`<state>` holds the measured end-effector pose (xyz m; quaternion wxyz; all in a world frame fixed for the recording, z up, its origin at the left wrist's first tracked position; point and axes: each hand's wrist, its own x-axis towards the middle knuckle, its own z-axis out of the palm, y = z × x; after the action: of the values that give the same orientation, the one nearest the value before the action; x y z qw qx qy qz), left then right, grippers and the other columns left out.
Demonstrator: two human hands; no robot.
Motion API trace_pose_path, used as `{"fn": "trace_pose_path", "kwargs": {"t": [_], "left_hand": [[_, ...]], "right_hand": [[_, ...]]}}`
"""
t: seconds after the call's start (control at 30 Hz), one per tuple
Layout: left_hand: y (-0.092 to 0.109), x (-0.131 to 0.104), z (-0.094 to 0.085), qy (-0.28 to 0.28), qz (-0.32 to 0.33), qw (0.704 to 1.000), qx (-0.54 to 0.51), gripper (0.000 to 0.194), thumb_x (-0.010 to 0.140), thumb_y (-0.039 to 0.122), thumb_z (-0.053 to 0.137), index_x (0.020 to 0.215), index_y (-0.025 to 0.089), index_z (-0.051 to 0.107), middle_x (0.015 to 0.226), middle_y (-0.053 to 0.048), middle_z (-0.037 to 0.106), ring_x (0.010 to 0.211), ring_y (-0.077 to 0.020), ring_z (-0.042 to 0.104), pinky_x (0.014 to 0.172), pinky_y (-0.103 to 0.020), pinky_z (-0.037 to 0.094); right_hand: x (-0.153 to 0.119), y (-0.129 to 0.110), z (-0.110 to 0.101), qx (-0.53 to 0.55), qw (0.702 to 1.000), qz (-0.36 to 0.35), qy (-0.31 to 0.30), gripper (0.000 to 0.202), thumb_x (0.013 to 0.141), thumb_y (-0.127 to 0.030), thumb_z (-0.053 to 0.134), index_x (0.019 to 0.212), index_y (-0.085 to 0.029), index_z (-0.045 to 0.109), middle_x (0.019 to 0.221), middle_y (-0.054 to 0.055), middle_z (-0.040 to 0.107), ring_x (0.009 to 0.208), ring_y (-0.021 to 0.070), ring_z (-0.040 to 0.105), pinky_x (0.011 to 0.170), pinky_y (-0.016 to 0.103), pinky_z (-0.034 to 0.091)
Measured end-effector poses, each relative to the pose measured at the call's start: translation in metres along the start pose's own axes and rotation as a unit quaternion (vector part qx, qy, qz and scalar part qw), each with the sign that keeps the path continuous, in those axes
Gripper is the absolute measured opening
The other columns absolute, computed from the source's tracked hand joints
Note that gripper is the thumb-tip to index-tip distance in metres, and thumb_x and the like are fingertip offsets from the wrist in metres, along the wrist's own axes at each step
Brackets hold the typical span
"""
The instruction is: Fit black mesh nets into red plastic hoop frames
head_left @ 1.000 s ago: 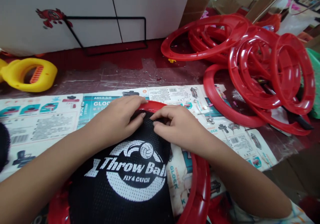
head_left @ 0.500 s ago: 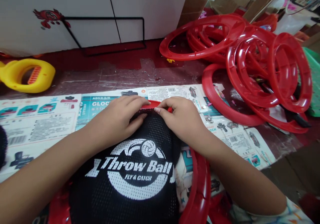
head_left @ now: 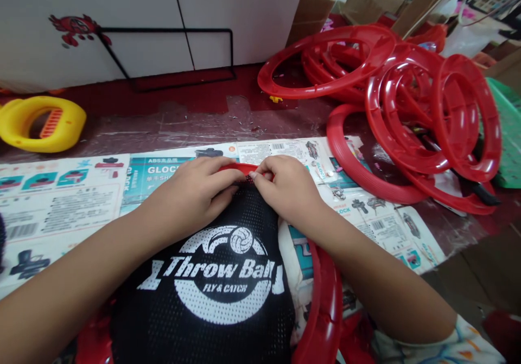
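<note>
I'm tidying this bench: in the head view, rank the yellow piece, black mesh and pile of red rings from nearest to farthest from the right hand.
1. Black mesh: touching the right hand.
2. Pile of red rings: off to the right.
3. Yellow piece: at the far left.

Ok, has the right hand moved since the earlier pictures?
Yes: judged against the teal printed sheet, the right hand has shifted slightly forward, toward the far edge of the red ring.
</note>
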<state>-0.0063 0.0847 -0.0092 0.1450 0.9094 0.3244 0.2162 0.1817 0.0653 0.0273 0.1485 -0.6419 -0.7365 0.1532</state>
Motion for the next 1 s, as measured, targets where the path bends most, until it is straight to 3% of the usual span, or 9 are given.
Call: {"fn": "trace_pose_path", "kwargs": {"t": [0.2, 0.4, 0.63, 0.77, 0.9, 1.0], "left_hand": [[-0.003, -0.001, 0.003, -0.006, -0.002, 1.000, 0.025, 0.032, 0.097, 0.026, 0.039, 0.110, 0.018, 0.067, 0.120, -0.015, 0.062, 0.110, -0.0303, 0.058, 0.092, -0.051, 0.051], [-0.009, 0.000, 0.000, -0.058, -0.009, 0.997, 0.052, 0.031, 0.095, 0.028, 0.039, 0.113, 0.018, 0.063, 0.116, -0.016, 0.061, 0.102, -0.0305, 0.060, 0.087, -0.050, 0.052], [-0.011, -0.003, -0.019, -0.083, -0.115, 0.983, 0.112, 0.035, 0.090, 0.034, 0.042, 0.120, 0.018, 0.052, 0.114, -0.016, 0.062, 0.099, -0.0352, 0.063, 0.083, -0.051, 0.052], [0.002, -0.007, -0.026, -0.090, -0.189, 0.961, 0.183, 0.043, 0.088, 0.037, 0.041, 0.126, 0.018, 0.047, 0.104, -0.017, 0.063, 0.083, -0.0357, 0.065, 0.065, -0.047, 0.051], [0.011, -0.005, -0.029, -0.118, -0.221, 0.937, 0.242, 0.034, 0.083, 0.042, 0.043, 0.107, 0.021, 0.054, 0.092, -0.014, 0.062, 0.067, -0.0348, 0.063, 0.051, -0.045, 0.045], [0.006, -0.001, -0.029, -0.108, -0.145, 0.960, 0.215, 0.021, 0.080, 0.036, 0.043, 0.089, 0.021, 0.055, 0.082, -0.013, 0.060, 0.076, -0.0364, 0.062, 0.065, -0.051, 0.049]], "right_hand": [[-0.001, 0.001, 0.001, -0.065, 0.998, -0.015, -0.001, 0.018, 0.088, -0.018, 0.053, 0.077, -0.015, 0.066, 0.078, 0.005, 0.066, 0.078, 0.0180, 0.055, 0.074, 0.029, 0.036], [-0.021, -0.011, -0.004, -0.142, 0.983, -0.118, 0.011, 0.021, 0.093, -0.013, 0.046, 0.090, -0.013, 0.066, 0.086, 0.009, 0.067, 0.085, 0.0215, 0.057, 0.078, 0.032, 0.037], [-0.040, -0.028, -0.017, -0.150, 0.978, -0.008, -0.145, 0.015, 0.090, -0.017, 0.055, 0.083, -0.014, 0.067, 0.069, 0.010, 0.066, 0.061, 0.0197, 0.058, 0.053, 0.029, 0.032], [-0.042, -0.030, -0.007, -0.179, 0.971, -0.041, -0.151, 0.016, 0.091, -0.019, 0.056, 0.090, -0.011, 0.070, 0.082, 0.015, 0.068, 0.067, 0.0219, 0.062, 0.052, 0.029, 0.035], [-0.041, -0.033, 0.001, -0.197, 0.964, -0.085, -0.156, 0.016, 0.088, -0.010, 0.055, 0.087, -0.013, 0.071, 0.085, 0.014, 0.067, 0.071, 0.0213, 0.062, 0.052, 0.028, 0.034], [-0.040, -0.033, 0.002, -0.185, 0.960, -0.118, -0.174, 0.019, 0.080, -0.002, 0.055, 0.080, -0.014, 0.068, 0.082, 0.010, 0.066, 0.072, 0.0204, 0.061, 0.054, 0.029, 0.035]]}}
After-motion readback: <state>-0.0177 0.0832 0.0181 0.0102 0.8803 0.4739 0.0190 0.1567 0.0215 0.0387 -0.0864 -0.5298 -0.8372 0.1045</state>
